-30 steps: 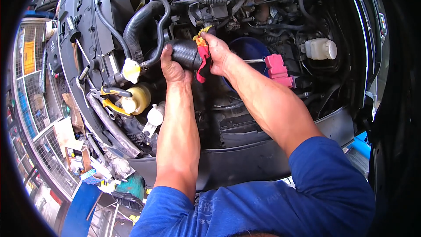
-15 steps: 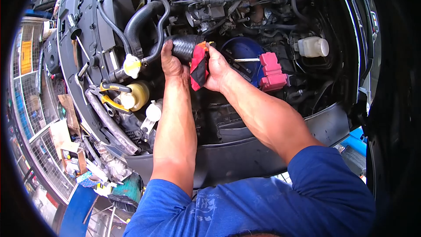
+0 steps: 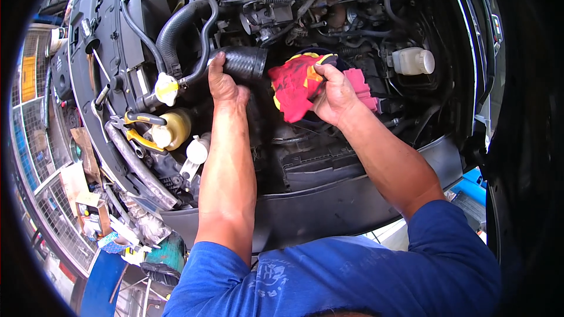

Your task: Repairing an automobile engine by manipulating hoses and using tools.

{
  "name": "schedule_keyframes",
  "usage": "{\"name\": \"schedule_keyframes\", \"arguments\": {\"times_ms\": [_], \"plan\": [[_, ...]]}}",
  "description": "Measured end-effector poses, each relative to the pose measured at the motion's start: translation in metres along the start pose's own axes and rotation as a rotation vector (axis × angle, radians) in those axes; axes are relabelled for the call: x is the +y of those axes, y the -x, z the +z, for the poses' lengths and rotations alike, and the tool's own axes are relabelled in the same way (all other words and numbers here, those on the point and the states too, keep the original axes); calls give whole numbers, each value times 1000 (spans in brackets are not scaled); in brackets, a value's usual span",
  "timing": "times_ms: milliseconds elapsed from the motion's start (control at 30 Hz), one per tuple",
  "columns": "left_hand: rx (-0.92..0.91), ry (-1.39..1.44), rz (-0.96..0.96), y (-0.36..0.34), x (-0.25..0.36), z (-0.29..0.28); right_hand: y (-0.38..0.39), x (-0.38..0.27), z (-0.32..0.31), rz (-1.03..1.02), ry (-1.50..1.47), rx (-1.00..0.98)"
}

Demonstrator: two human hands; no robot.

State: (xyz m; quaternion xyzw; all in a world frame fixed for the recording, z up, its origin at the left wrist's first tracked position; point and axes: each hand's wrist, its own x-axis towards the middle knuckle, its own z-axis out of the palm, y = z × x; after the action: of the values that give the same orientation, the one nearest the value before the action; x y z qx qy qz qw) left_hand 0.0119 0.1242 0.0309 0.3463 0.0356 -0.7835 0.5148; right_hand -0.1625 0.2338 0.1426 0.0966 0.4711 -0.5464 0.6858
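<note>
My left hand (image 3: 227,89) is closed around a thick black rubber hose (image 3: 242,62) with a woven-looking surface, its thumb up along the near side. The hose's open end points right, toward a red rag (image 3: 295,85) with yellow and black parts. That rag hangs from my right hand (image 3: 335,94), pinched between thumb and fingers, a little apart from the hose end. Behind my right hand, partly covered, is a pink-red cover or cloth (image 3: 359,87) on the engine bay's right side.
Yellow-handled pliers (image 3: 141,129) lie by a yellowish reservoir (image 3: 172,131) on the left. Near them are a yellow-topped filler neck (image 3: 167,89) and a metal-shafted tool (image 3: 101,64). A white reservoir (image 3: 413,60) sits at right. Hoses and wiring fill the far side.
My right hand has drawn the rag off the hose end and moved right, and the rag now hangs spread out. My left hand stays on the hose.
</note>
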Motion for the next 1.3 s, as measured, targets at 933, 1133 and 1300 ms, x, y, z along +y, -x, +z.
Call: {"name": "schedule_keyframes", "arguments": {"times_ms": [933, 1133, 1300], "plan": [[43, -12, 46, 10, 5, 5, -83, 24, 23, -348, 2208, -406], [-45, -16, 64, 10, 11, 7, -76, 20, 29, 343, 313, -278], [-39, 2, 97, 11, 8, 11, -79, 26, 33, 211, -178, -308]]}}
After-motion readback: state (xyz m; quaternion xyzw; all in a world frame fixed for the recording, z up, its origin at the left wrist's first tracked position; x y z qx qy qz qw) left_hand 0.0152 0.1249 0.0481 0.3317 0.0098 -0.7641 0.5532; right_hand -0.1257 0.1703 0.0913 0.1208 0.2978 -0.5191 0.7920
